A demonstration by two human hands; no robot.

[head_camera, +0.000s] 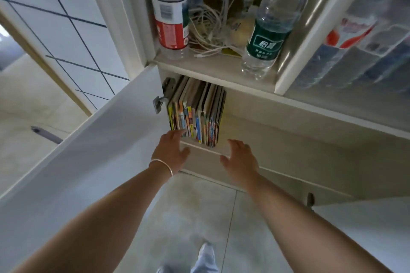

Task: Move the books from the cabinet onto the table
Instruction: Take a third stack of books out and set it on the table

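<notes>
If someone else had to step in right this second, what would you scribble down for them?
Left hand: open, fingertips at the bottom of the book spines, gripping nothing yet.
Right hand: open, held in front of the shelf just right of the row, touching nothing.
Books: all upright in one row at the left end of the lower cabinet shelf, beside the open door.
Done: cabinet opened, hands reaching in.
Left: grip the books, lift them out, carry them to the table, which is not in view.

Upright books [195, 115] on lower cabinet shelf [255, 131] (bottles, cables above)
</notes>
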